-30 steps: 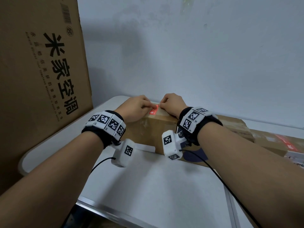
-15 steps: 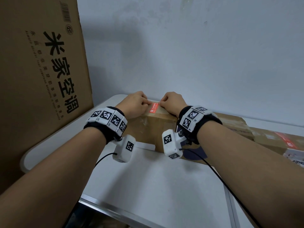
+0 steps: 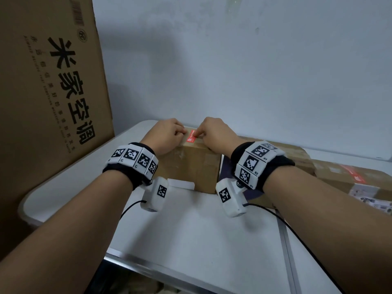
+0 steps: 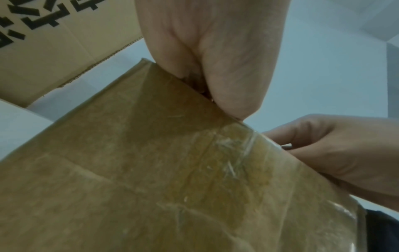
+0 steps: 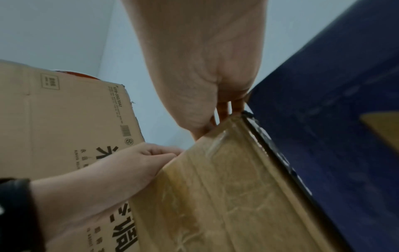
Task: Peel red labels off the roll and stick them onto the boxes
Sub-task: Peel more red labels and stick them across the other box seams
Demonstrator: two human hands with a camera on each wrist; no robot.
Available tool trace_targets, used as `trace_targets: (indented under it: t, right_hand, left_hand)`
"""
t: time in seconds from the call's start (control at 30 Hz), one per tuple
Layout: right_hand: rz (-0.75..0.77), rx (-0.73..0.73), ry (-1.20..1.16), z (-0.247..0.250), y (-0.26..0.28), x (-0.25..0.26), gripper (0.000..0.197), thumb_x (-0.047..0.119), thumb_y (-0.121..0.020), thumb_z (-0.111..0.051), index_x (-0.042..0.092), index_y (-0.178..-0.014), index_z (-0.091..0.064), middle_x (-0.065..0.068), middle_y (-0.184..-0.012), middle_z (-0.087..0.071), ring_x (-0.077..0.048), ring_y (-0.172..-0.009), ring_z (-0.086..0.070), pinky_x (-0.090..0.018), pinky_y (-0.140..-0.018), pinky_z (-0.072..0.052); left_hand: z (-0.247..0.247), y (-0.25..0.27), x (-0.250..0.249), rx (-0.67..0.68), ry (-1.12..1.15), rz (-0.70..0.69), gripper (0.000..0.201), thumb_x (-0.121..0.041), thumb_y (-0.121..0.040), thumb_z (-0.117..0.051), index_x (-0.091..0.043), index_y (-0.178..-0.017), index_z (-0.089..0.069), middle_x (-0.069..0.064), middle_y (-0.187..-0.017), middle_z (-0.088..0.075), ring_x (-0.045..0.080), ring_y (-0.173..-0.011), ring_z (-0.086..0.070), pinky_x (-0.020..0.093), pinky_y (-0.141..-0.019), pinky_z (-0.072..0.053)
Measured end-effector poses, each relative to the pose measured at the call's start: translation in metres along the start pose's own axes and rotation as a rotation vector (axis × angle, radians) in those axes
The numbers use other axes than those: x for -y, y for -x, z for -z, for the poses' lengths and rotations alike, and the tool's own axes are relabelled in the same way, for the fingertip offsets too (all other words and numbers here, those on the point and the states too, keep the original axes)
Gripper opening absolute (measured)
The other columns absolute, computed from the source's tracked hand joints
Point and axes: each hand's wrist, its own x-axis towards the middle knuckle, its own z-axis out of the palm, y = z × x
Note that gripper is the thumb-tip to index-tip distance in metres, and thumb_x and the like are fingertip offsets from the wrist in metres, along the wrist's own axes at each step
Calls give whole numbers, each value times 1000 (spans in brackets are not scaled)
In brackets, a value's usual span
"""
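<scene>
Both hands sit curled on top of the small brown box [image 3: 188,166], and from my head view I can see what neither wrist camera shows: the red label [image 3: 192,137] lying flat on the box's top near its far edge, between the two fists. Largest around me is the tall printed carton [image 3: 48,98] standing at the left edge of the white table [image 3: 191,234]; the left wrist view catches only its lower flap, the right wrist view its side with the barcode. A flatter taped box [image 3: 347,177] with a red strip lies to the right, and a dark blue thing [image 5: 336,119] (I cannot tell what it is) stands just beside the small box on the right side. From the wrist cameras the box's taped front wall fills the frame and hides the label entirely. My left hand [image 3: 167,137] has its fingers folded under, knuckles resting on the box top just left of the label; whether it pinches anything I cannot tell. My right hand [image 3: 216,135] is likewise curled, with one fingertip [image 3: 198,134] pressing down on the label's right edge.
</scene>
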Motion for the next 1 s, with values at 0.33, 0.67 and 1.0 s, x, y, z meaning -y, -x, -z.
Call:
trace_targets:
  t: [0.33,0.67,1.0]
  right_hand:
    - [34,-37,-57,-2,25,7,43,9,-87,-45,31,-111,-73,-4,-120,-68,-29,-107,-62,-39,-90,-52]
    - [-26,-135,-286,5,42,10,43,-1,-83,-46,21,-99,-78,-1,-109,-74,-19,-109,-62,-20,-86,-44]
    - [-122,-136,-430,2,42,8,41,-4,-82,-45,15,-94,-79,-5,-105,-75,-16,-104,-64,-15,-80,-41]
  left_hand:
    - [-1,-2,-3,19,9,56,31,-14,-92,-48,-10,-115,-69,4,-130,-58,23,-117,-55,30,-100,-38]
    - [2,6,-5,-5,60,22,33,-6,-90,-48,-13,-113,-71,5,-126,-62,23,-116,-56,26,-99,-37]
    - [9,24,-13,23,73,-66,37,2,-89,-48,-14,-112,-72,4,-129,-65,19,-125,-54,14,-100,-27]
